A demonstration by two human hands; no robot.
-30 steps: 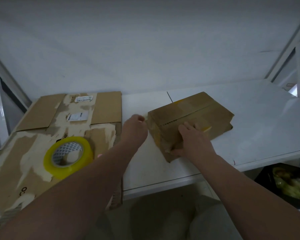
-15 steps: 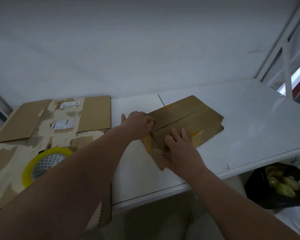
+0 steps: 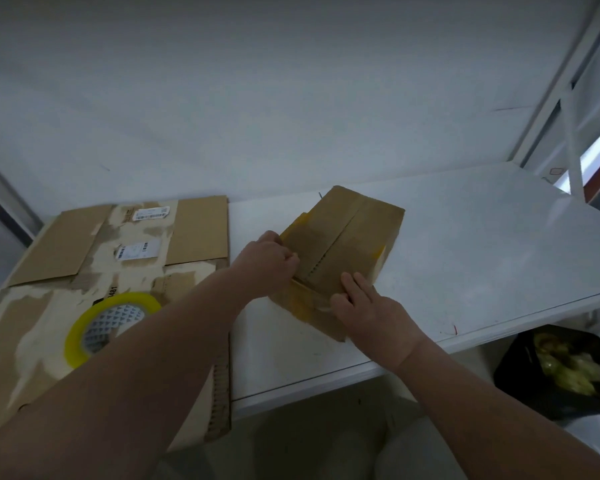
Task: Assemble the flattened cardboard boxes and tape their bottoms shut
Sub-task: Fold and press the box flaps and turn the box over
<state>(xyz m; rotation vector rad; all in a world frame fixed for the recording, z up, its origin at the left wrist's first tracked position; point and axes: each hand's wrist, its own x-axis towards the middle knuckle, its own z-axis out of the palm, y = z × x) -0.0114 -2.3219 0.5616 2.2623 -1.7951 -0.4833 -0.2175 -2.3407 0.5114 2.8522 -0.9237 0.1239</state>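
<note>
One tape roll (image 3: 80, 327), one box (image 3: 354, 230) (long axis pointing away, tilted right): your left hand (image 3: 267, 258) grips its edge, your flat right hand (image 3: 371, 306) presses it.

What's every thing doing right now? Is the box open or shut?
box: flaps shut, lying on the table.
left hand: fingers curled on the box's left edge.
right hand: fingers straight, pressing the box's near end.
tape: lying flat on the cardboard, untouched.
cardboard: flattened, top layer torn.
</note>
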